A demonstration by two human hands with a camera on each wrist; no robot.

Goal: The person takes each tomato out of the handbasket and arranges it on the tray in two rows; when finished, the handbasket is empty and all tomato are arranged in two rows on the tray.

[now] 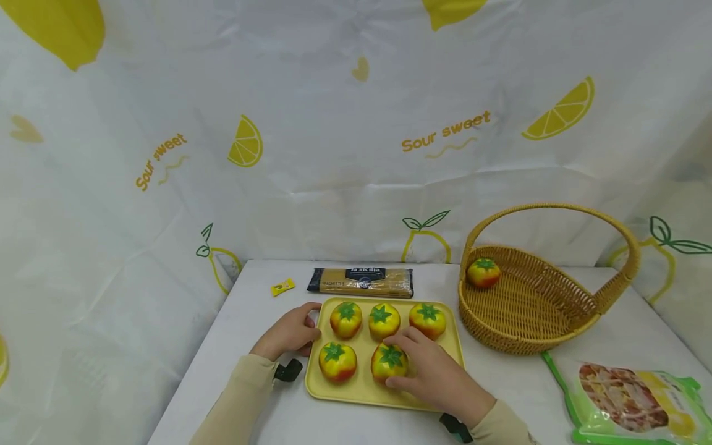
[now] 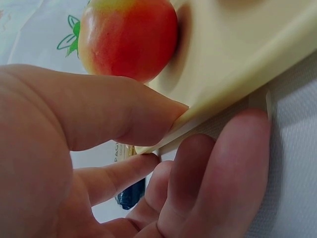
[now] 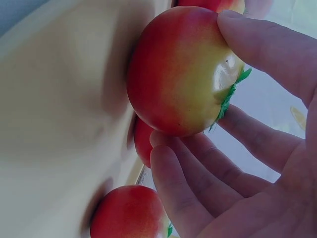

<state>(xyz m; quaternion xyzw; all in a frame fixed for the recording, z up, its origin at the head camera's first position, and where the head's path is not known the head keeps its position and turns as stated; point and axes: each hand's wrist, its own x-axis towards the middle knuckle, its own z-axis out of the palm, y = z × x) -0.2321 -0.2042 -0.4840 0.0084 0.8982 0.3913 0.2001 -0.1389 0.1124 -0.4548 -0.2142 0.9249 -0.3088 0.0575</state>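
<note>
My left hand [image 1: 289, 334] pinches the left edge of a pale yellow tray [image 1: 356, 395]; in the left wrist view the thumb [image 2: 148, 111] lies on the rim and fingers are underneath. My right hand [image 1: 436, 377] holds a yellow-red persimmon [image 3: 178, 74] with a green leafy top, thumb on one side and fingertips on the other. It sits at the tray's front, right of another persimmon [image 1: 337, 362]. Behind them stands a row of three persimmons: left [image 1: 346, 319], middle [image 1: 384, 321] and right [image 1: 428, 321].
A wicker basket [image 1: 520, 343] with a tall handle stands to the right, one persimmon [image 1: 484, 273] inside it. A spaghetti pack [image 1: 361, 283] lies behind the tray, a small yellow packet [image 1: 282, 287] to its left. At the front right lies a green-edged food bag [image 1: 634, 402].
</note>
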